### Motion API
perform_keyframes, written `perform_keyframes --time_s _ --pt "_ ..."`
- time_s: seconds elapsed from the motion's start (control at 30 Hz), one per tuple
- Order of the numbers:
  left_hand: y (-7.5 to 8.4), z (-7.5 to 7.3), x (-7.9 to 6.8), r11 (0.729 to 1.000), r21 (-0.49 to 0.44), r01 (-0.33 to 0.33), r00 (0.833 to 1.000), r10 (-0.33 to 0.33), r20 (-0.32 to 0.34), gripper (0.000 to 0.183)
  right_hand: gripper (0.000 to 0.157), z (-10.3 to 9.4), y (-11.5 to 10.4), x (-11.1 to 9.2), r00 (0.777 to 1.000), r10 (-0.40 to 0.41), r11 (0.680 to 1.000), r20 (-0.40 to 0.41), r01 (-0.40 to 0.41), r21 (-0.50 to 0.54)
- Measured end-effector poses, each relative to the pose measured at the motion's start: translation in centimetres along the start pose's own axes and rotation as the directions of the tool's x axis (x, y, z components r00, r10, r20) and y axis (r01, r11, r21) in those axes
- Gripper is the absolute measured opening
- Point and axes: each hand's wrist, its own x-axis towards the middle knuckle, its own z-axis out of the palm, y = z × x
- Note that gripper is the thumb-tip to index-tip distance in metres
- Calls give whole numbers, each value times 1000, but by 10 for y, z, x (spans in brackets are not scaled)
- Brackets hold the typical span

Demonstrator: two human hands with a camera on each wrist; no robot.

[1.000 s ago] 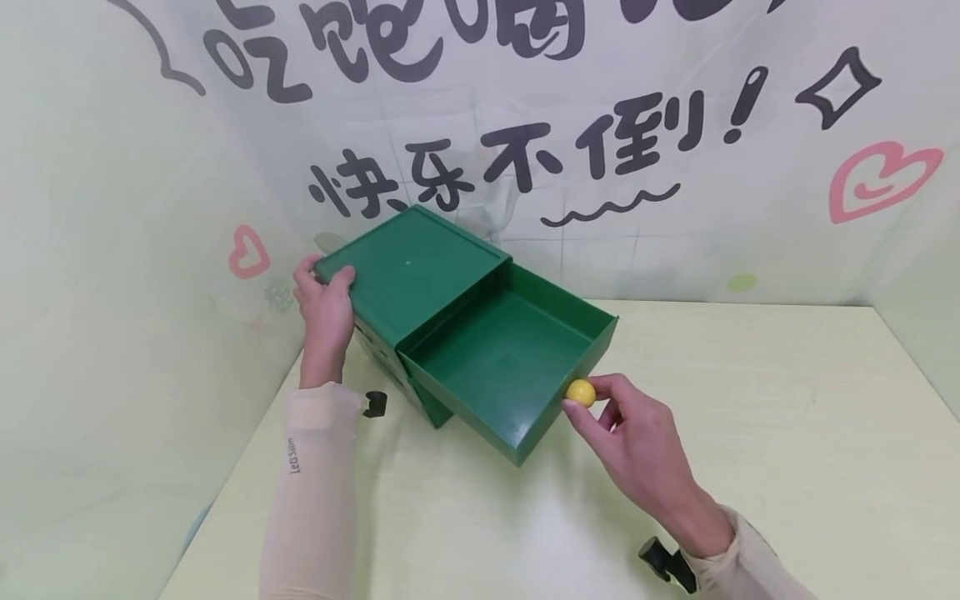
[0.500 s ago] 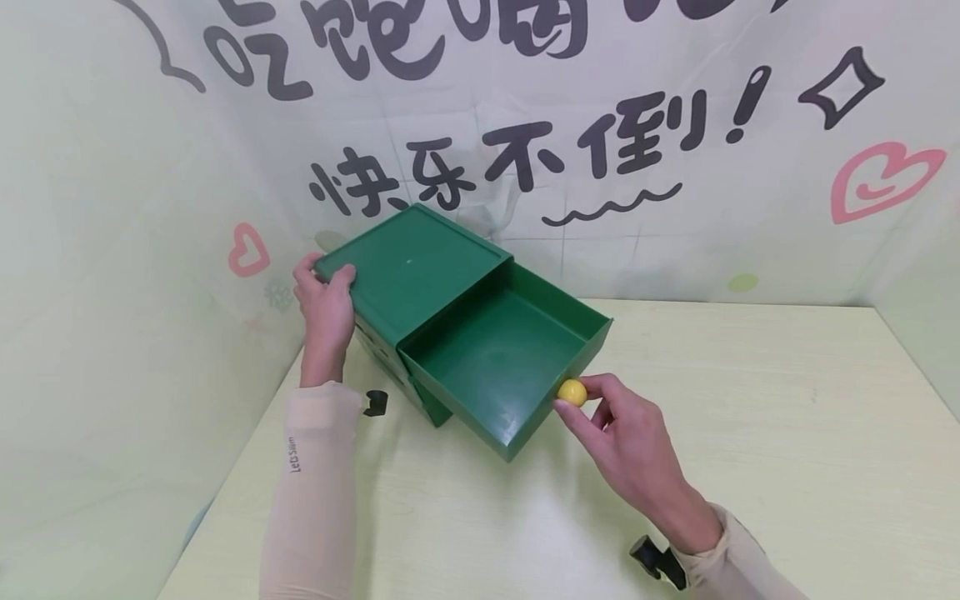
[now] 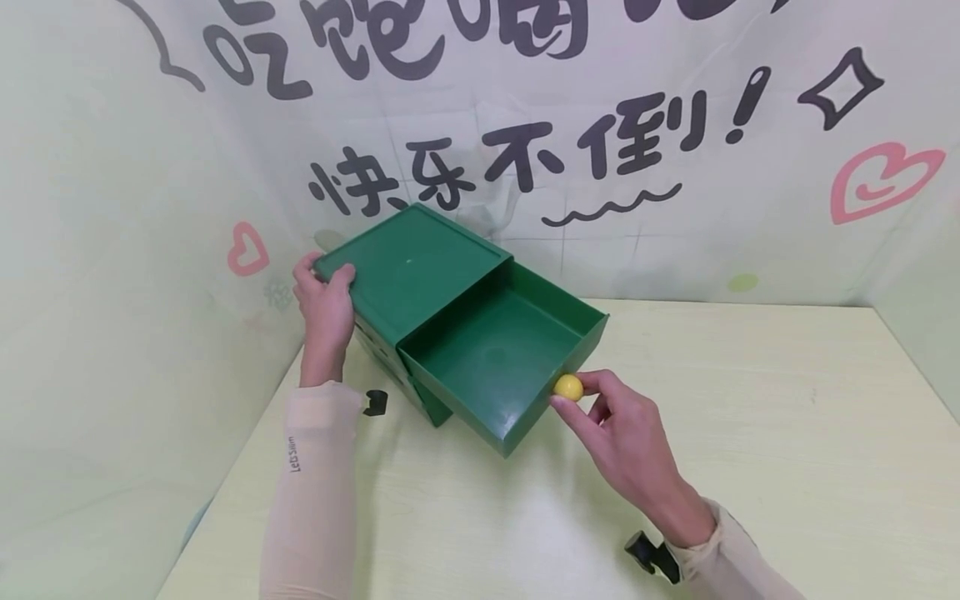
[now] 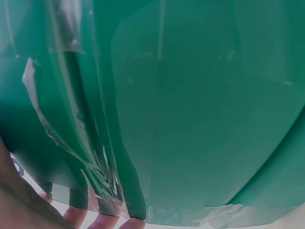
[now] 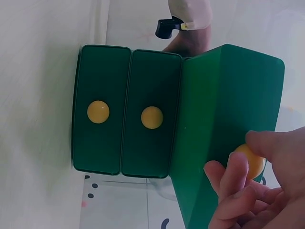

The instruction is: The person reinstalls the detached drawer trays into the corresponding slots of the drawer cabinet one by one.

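Note:
A green plastic drawer cabinet (image 3: pixel 412 271) stands on the table, turned at an angle. Its top drawer (image 3: pixel 491 362) is pulled well out and holds nothing inside. My right hand (image 3: pixel 630 437) pinches the round yellow knob (image 3: pixel 568 387) on that drawer's front between thumb and fingers. At the cabinet's back left corner, my left hand (image 3: pixel 326 308) grips the top edge, thumb on top and fingers over the far side. The left wrist view shows its fingertips (image 4: pixel 105 221) at the edge of the green panel. Two lower drawers (image 5: pixel 101 148) with yellow knobs are closed in the right wrist view.
The pale wooden table (image 3: pixel 750 417) extends to the right and in front of the cabinet. Behind it hangs a white printed backdrop (image 3: pixel 637 258) with dark lettering. Clear film (image 4: pixel 102 167) clings to the cabinet panel by the left hand.
My right hand has moved slightly left and back toward the cabinet, and the top drawer has slid a little way in with it. The left hand has stayed in place.

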Motion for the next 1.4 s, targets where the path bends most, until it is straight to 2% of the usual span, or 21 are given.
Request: perform_keyframes --time_s 0.4,1.1,1.4 --pt "1 1 -1 1000 -1 6 1000 -6 6 55 31 3 -1 4 1000 18 999 -24 -17 39" --pt "4 1 1 1000 5 -9 1000 9 7 56 33 7 -4 10 996 88 992 18 -89 85" --pt "3 0 1 1000 6 7 1000 -7 5 58 33 9 -6 12 993 108 989 50 -112 100"
